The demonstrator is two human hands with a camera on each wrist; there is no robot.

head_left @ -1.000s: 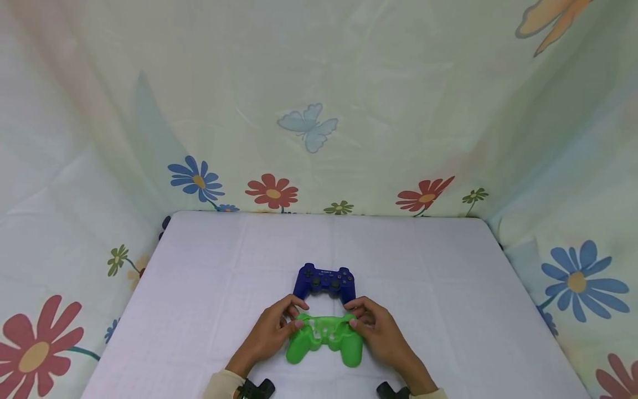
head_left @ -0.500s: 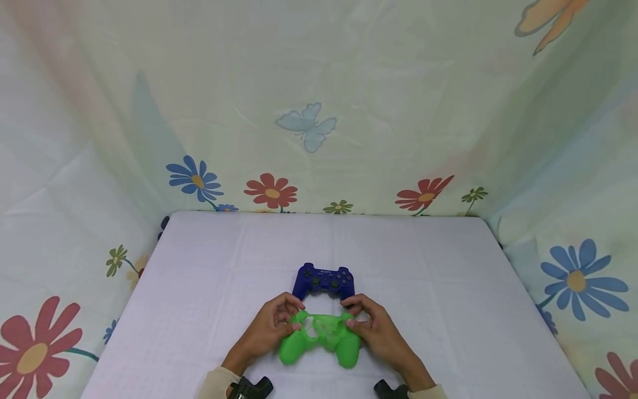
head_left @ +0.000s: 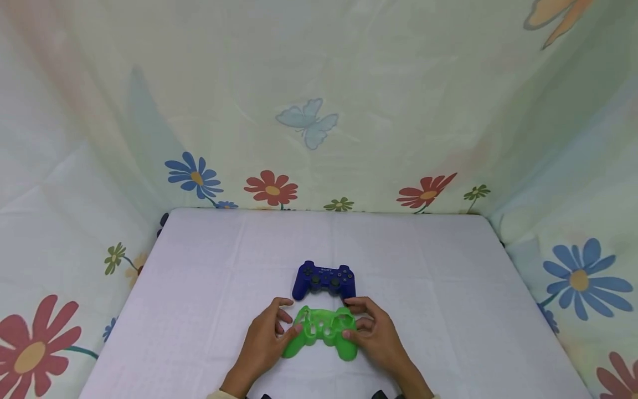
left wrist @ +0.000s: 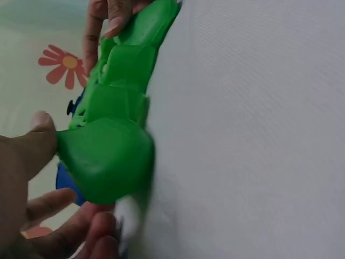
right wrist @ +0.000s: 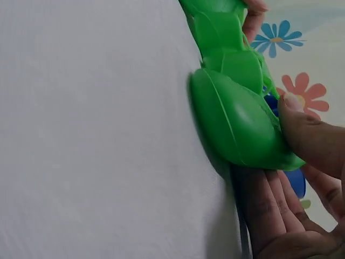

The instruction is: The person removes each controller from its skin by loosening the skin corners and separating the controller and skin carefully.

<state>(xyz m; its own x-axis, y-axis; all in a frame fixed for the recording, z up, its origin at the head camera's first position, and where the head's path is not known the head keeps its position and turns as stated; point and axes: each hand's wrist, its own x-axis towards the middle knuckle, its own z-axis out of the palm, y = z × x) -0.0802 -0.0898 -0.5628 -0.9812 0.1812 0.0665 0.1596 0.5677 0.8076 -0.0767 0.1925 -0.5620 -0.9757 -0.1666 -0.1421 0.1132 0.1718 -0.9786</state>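
Note:
Between both hands is a bright green silicone controller cover (head_left: pixel 325 322) with cut-out holes. My left hand (head_left: pixel 266 339) pinches its left side, the thumb on the near face and other fingers behind or below. On the right side, my right hand (head_left: pixel 377 334) grips it the same way, thumb on the rim. In the left wrist view the cover (left wrist: pixel 110 154) is seen end-on, its rounded grip towards the camera. Just beyond the hands a dark blue game controller (head_left: pixel 325 279) lies face up on the white cloth, partly hidden by the right fingertips.
A white cloth-covered table (head_left: pixel 209 266) lies under everything. Behind it and at both sides hangs a pale curtain (head_left: pixel 379 111) printed with flowers and butterflies. A small dark object (head_left: pixel 163 220) shows at the table's far left corner.
The green cover has tilted and its openings face up more. My left fingers have shifted on its edge. The blue controller stays in place; the head view has shifted slightly.

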